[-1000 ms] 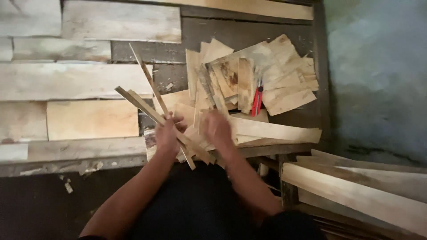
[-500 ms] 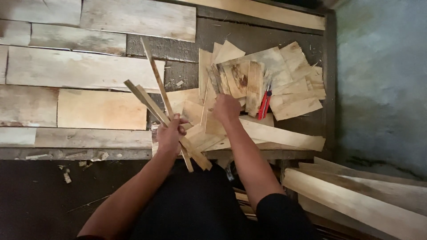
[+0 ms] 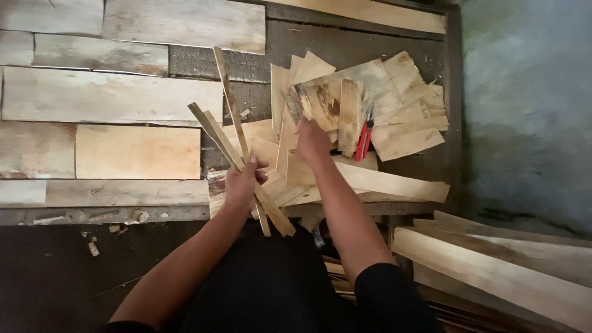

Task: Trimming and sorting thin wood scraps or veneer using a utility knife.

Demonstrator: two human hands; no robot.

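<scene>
The left hand (image 3: 242,182) is closed around a bundle of thin wooden strips (image 3: 237,154), gripping them near their lower ends. The strips fan upward and to the left from the fist, with one narrow strip rising steeply above the others; their short lower ends project below the hand toward the person's lap. The right hand (image 3: 312,140) reaches forward and rests on a pile of thin wood sheets (image 3: 364,105); its fingers are on the near edge of one pale sheet, but whether they pinch it cannot be told. The two hands are apart, the right one higher and further forward. The pile lies on the dark bench (image 3: 345,43), its pieces overlapping at varied angles. A red-handled cutter (image 3: 364,139) lies on the pile just right of the right hand. Pale wooden planks (image 3: 111,98) cover the bench to the left. Longer boards (image 3: 493,265) lean at lower right.
</scene>
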